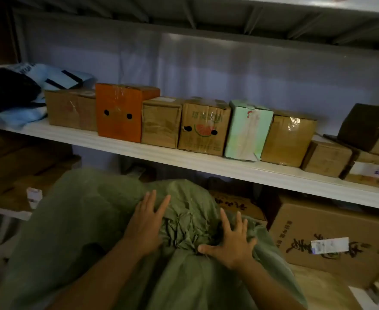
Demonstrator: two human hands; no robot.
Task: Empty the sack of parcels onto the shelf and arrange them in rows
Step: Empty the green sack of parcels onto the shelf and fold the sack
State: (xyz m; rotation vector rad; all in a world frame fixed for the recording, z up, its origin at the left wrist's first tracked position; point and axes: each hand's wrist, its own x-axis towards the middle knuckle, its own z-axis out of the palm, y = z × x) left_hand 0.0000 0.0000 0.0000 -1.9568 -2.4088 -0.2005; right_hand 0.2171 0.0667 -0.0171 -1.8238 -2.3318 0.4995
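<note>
A large green woven sack [76, 222] fills the foreground below the white shelf [206, 163]; its neck is bunched into a crumpled gather between my hands. My left hand [147, 222] lies flat on the sack just left of the gather, fingers spread. My right hand [231, 243] presses on the sack to the right of it, fingers splayed. On the shelf a row of parcels stands side by side: a brown box [71, 109], an orange box [119, 113], two brown boxes [160, 123], one with a watermelon print [203, 128], a pale green box [245, 130] and a taped brown box [286, 138].
Soft blue and black mailer bags [16, 92] lie heaped at the shelf's left end. Smaller boxes [327, 158] are stacked at its right end. Under the shelf sit a big printed carton [331, 240] with a white label and more cartons on the left [23, 166].
</note>
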